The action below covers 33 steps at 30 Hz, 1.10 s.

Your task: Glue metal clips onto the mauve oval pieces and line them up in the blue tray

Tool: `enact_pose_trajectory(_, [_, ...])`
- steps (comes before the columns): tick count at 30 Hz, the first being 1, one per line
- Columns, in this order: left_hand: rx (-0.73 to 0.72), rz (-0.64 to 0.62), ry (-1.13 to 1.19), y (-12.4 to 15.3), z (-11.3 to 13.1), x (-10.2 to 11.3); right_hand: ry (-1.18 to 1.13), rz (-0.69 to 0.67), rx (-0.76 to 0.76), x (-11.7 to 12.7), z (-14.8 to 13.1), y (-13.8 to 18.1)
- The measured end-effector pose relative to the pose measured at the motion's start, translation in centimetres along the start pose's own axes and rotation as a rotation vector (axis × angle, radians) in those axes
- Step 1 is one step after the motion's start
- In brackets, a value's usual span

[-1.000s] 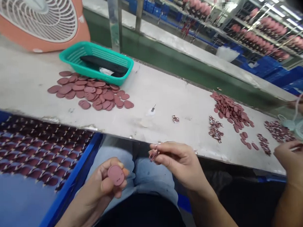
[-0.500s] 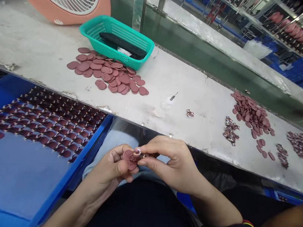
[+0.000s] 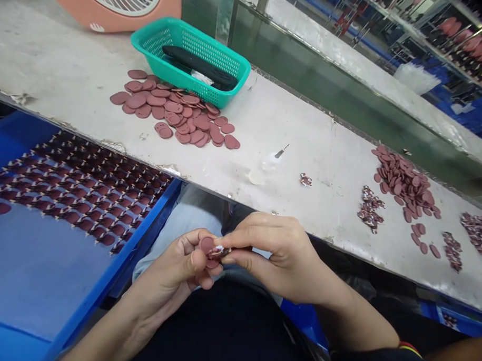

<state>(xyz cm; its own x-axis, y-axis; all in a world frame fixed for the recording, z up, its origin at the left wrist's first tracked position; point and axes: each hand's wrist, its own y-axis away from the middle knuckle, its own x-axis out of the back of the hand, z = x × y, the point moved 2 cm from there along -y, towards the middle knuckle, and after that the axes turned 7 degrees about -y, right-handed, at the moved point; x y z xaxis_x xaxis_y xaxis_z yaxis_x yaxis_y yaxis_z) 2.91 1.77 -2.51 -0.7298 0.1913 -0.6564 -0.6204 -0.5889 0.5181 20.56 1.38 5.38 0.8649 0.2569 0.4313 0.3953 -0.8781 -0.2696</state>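
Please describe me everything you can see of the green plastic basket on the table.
The teal basket is a shallow rectangular container of moulded plastic, with perforated mesh walls and a solid rim. It sits flat on the pale worktop. Inside lie a long black strip and some white material. Maroon discs are heaped beside its near side, perhaps touching it.

Bench edge point(image 3: 202, 188) lies between right hand point(image 3: 283, 258) and discs point(image 3: 403, 183).
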Motion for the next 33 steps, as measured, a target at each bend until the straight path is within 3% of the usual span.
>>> enact_pose_trajectory(14, [0.022, -0.008, -0.047, 0.3, 0.3, -0.2, 0.069, -0.107, 0.037, 0.3, -0.5, -0.3])
enact_pose_trajectory(33, [0.049, -0.002, -0.041, 0.9, 0.1, -0.4, 0.057, -0.116, 0.035, -0.5, -0.7, 0.3])
